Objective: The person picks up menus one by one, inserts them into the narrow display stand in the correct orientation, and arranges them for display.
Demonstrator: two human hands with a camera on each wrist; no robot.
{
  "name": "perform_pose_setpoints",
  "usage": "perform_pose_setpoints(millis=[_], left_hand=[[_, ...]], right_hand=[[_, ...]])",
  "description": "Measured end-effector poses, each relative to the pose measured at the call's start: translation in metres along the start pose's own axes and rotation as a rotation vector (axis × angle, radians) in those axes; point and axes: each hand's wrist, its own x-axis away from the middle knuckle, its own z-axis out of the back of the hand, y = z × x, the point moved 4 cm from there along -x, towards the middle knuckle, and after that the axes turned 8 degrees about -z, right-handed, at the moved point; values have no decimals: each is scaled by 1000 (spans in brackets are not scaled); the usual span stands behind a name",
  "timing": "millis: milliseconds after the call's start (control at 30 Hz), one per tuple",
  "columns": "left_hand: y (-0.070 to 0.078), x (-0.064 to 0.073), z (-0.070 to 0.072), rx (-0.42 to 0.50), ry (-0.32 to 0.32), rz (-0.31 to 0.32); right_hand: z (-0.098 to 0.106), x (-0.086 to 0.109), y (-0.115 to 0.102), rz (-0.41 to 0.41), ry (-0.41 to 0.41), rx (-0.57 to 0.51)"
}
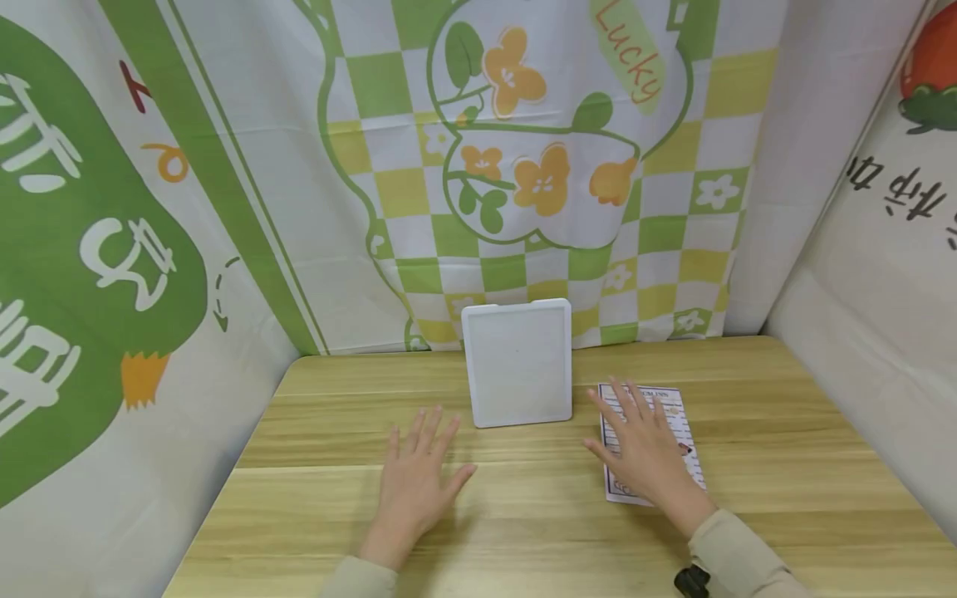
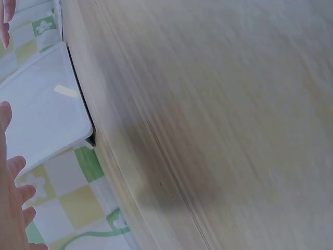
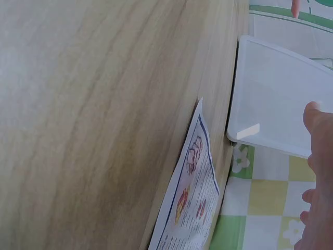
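A white rectangular board with a raised rim (image 1: pixel 518 365) stands upright at the back middle of the table. To its right lies a printed sheet (image 1: pixel 684 425) with text and small food pictures; one corner of the sheet (image 3: pixel 190 192) curls up in the right wrist view. My left hand (image 1: pixel 413 488), fingers spread and holding nothing, hovers over the wood in front of the board's left side. Over the sheet is my right hand (image 1: pixel 641 448), its fingers straight and spread, covering part of the print from the head view.
The wooden table (image 1: pixel 314 448) reaches back to a green-and-white checkered curtain (image 1: pixel 523 274) with flower prints. Fabric walls close in the left (image 1: pixel 247 365) and right (image 1: pixel 845 274) sides. A black wrist device (image 1: pixel 692 580) sits at the right sleeve.
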Motion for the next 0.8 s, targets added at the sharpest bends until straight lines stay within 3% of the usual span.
perform_pose_setpoints(millis=[800], left_hand=[[42,-21,-12,49,-7,-76]], right_hand=[[20,26,35,-69,47,-51]])
